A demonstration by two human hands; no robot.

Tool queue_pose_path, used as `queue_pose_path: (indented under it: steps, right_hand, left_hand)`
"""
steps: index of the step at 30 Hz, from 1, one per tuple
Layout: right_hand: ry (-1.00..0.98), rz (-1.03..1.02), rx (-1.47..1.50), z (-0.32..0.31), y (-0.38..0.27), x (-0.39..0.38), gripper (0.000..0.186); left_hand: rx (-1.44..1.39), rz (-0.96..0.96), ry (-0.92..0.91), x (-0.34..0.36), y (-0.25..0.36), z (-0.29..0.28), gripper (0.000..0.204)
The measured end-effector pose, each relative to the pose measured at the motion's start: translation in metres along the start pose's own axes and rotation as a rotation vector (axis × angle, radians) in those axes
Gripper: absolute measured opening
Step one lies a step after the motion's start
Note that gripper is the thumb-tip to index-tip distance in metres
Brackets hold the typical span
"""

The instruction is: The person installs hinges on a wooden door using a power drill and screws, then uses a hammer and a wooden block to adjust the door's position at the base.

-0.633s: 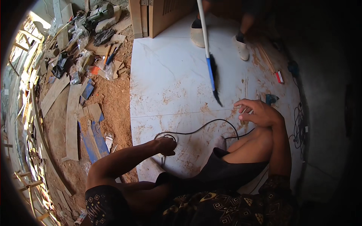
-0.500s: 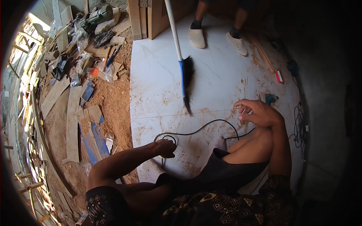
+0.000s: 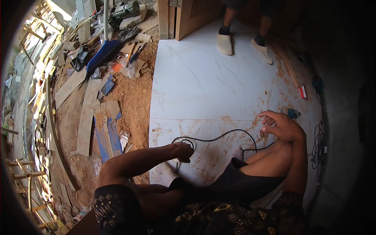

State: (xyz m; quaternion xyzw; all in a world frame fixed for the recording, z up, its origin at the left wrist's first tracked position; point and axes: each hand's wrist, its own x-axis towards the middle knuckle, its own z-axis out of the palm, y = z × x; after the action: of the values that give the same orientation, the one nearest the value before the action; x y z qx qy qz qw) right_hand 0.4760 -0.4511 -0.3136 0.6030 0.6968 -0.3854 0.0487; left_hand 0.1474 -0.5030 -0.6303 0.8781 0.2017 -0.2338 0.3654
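My left hand [image 3: 182, 152] is closed low over the white tiled floor [image 3: 196, 98], its fingers curled under. A black cable [image 3: 219, 139] loops right beside it, and a bit of it shows below the hand. What the fingers grip is hidden. My right hand [image 3: 282, 126] hangs over my raised knee, fingers loosely bent and apart, holding nothing. Beyond it on the tiles lies a teal power tool [image 3: 293, 113]. At the upper left, a broom [image 3: 103, 55] with a blue head and pale handle is over the debris.
Another person stands at the far side in light clogs [image 3: 225, 44], near a wooden door [image 3: 196, 17]. Left of the tile edge are sawdust, wood offcuts [image 3: 89, 117] and a blue board [image 3: 103, 139]. A red-and-white box [image 3: 302, 93] and coiled cable [image 3: 316, 145] lie at right.
The broom has swung left, off the tiles and over the debris; sawdust on the far tiles is mostly gone. The view has shifted slightly left. Both my hands keep their poses.
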Motion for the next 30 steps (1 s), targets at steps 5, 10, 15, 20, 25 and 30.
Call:
queue_pose_path:
  steps: [5,10,15,20,25,30]
  right_hand:
    - [-0.004,-0.053,-0.012,0.006,0.008,0.012,0.05]
    - [0.052,0.079,0.008,0.004,0.005,-0.013,0.051]
    - [0.01,0.013,0.018,0.006,0.005,0.003,0.052]
    - [-0.005,0.022,-0.006,0.003,0.007,0.003,0.053]
    - [-0.011,0.013,0.014,0.003,0.008,0.009,0.053]
    - [-0.012,0.034,0.008,0.001,0.011,0.012,0.052]
  left_hand:
    - [-0.055,-0.012,0.033,0.0,-0.011,0.022,0.028]
    - [-0.056,-0.044,-0.003,0.013,0.001,-0.001,0.024]
    - [-0.041,-0.001,0.04,0.01,-0.006,0.017,0.024]
    - [-0.061,0.02,0.003,0.016,-0.004,0.013,0.022]
    - [-0.069,0.016,0.048,0.01,-0.008,0.017,0.018]
    - [-0.049,-0.014,-0.038,0.003,-0.001,0.0,0.03]
